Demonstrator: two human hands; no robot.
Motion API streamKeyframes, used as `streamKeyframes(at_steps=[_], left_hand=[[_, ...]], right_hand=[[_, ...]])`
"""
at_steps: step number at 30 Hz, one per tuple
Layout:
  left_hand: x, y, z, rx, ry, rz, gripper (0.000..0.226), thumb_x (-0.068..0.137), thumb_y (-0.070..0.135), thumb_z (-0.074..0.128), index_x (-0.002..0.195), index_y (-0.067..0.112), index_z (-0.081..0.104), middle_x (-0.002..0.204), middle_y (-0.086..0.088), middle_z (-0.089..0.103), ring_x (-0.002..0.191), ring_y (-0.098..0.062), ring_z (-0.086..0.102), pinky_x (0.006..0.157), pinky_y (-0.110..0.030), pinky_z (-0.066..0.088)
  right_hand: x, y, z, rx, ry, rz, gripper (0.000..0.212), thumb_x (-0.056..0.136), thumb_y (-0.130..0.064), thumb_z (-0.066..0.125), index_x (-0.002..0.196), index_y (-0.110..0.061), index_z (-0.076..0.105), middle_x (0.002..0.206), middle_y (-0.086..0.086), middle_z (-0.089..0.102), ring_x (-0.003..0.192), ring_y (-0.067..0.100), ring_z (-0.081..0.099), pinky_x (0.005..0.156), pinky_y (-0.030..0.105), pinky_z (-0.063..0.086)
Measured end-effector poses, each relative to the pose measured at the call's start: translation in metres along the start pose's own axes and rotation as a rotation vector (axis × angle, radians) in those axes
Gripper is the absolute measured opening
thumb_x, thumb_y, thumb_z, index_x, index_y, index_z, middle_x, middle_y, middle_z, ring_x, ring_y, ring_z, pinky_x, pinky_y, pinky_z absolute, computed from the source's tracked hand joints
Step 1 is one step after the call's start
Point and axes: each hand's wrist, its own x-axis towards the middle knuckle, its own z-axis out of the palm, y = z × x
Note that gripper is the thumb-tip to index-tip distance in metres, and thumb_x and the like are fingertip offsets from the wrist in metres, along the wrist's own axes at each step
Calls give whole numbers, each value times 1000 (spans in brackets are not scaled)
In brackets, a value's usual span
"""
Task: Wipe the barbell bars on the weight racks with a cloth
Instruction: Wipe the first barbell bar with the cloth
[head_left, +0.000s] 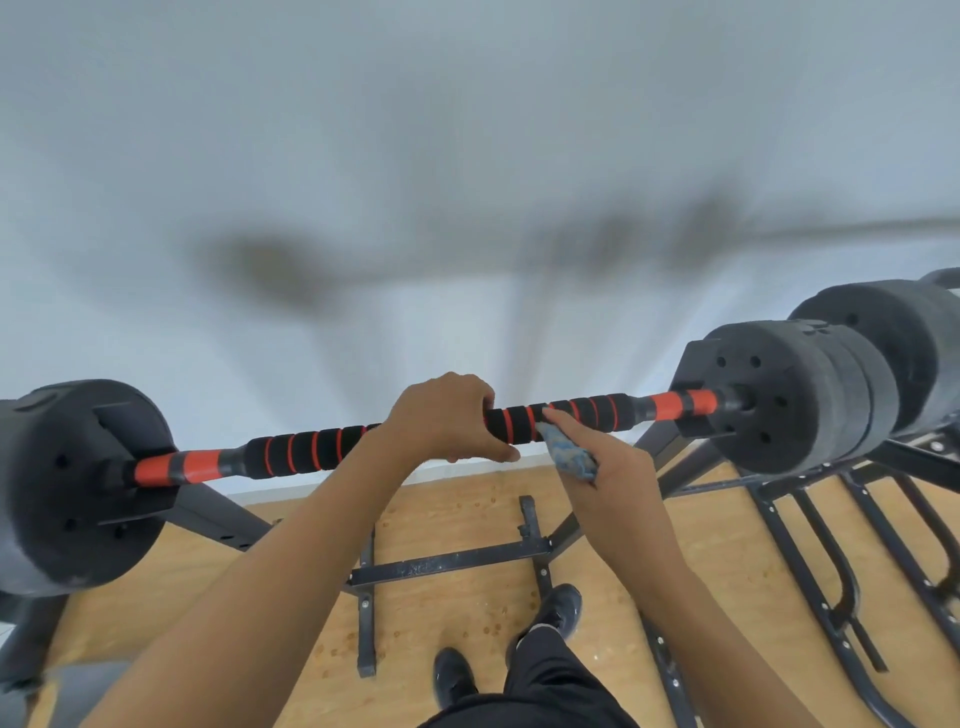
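Head view down onto a black-and-orange barbell bar (311, 447) lying across a weight rack (452, 561).
Grips the bar at mid-length with the left hand (447, 415); holds a bunched blue cloth (569, 452) against it, just beside, with the right hand (613, 473). Likely to roll the bar on its rests if pressed hard.

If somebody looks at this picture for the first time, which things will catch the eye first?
First, the black and orange barbell bar, running across the middle between black weight plates at both ends. At its centre the left hand grips it, and just beside it the right hand holds a blue cloth against the bar.
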Motion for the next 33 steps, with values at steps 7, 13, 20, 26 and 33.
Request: streamKeyframes(at_steps=[7,13,20,26,33], left_hand=[[-11,7,34,359,363,25,26,98,44,54,82,23,54,66,7,53,59,-16,57,60,-30,49],[9,2,21,165,83,-36,26,83,39,66,69,19,56,60,5,59,51,-16,56,54,-26,47],[26,-6,-6,-282,-447,-74,26,86,28,79,88,5,68,63,-5,61,49,-18,53,53,-26,46],[28,-9,-13,-368,-598,-90,24,87,28,78,80,12,62,65,-4,57,50,-17,50,55,-27,45],[28,-13,-12,-390,-586,-77,24,86,28,80,84,9,67,70,-8,63,53,-19,55,57,-30,49]], right_hand=[[45,-23,21,-337,-103,-69,48,97,-13,52,140,-35,55,102,-3,66,94,18,64,81,35,56],[13,2,30,-218,-65,-56,67,96,-8,53,150,-45,41,95,-9,59,87,12,59,76,32,56],[-6,19,28,-150,-27,-56,77,94,2,58,152,-45,37,81,-18,49,72,3,49,60,12,39],[-23,26,24,-72,10,-56,77,92,1,64,143,-53,42,86,-16,63,79,10,59,62,32,54],[41,-16,16,-304,-80,-125,48,99,-8,51,141,-30,54,87,-3,65,80,17,65,71,28,57]])
